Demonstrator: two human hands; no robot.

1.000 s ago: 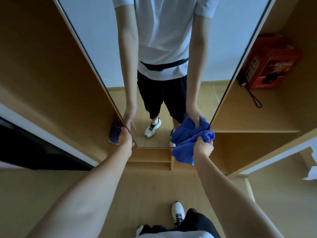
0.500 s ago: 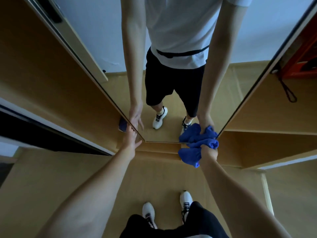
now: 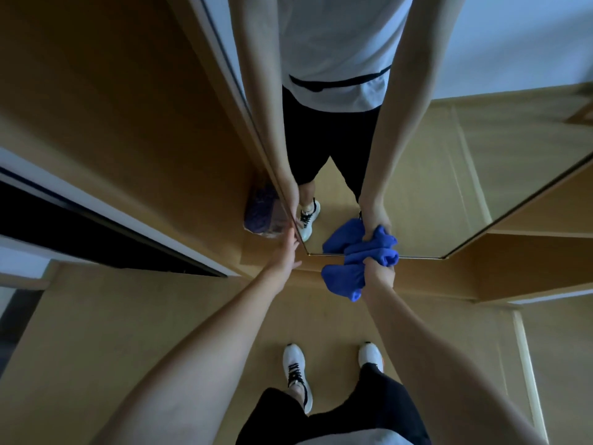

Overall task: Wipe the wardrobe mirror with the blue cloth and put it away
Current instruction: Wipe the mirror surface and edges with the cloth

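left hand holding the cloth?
No. The blue cloth is bunched in the right hand at the mirror bottom edge; the left hand reaches with straight fingers toward the mirror's left edge.

The mirror runs off the top edge; a blurred purple bundle sits half behind its frame.

The blue cloth is bunched up in my right hand, soft and thick, folds spilling above and below my fist. It is pressed against the bottom edge of the mirror, near the lower left corner, with its loose end hanging below the frame. The mirror is a tall upright pane with a thin dark frame, and shows the cloth's reflection just above the cloth itself.
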